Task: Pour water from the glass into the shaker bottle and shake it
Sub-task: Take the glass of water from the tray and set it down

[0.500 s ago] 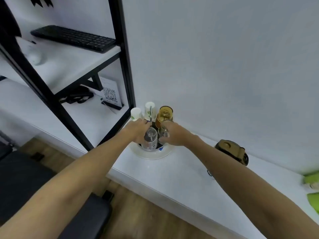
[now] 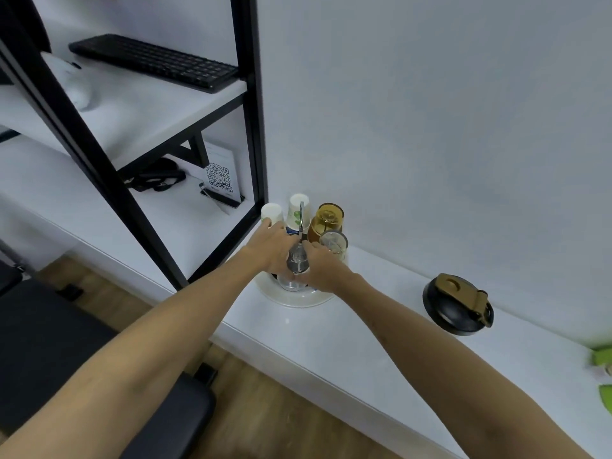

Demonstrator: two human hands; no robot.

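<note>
A clear glass stands upside down on a round white cup rack at the table's back edge by the wall. My left hand grips the glass from the left, and my right hand holds it from the right. The fingers of both hands curl around it and hide most of its sides. The shaker bottle's black lid with a tan flip cap lies flat on the white table, to the right of my right forearm. The bottle's body is not in view.
On the rack behind my hands are a second clear glass, an amber glass and two paper cups. A black shelf frame stands just left, with a keyboard on its shelf. Green items sit at the far right edge.
My right hand has moved left from the second clear glass onto the middle glass, which my left hand still holds. Both hands now close around it.
</note>
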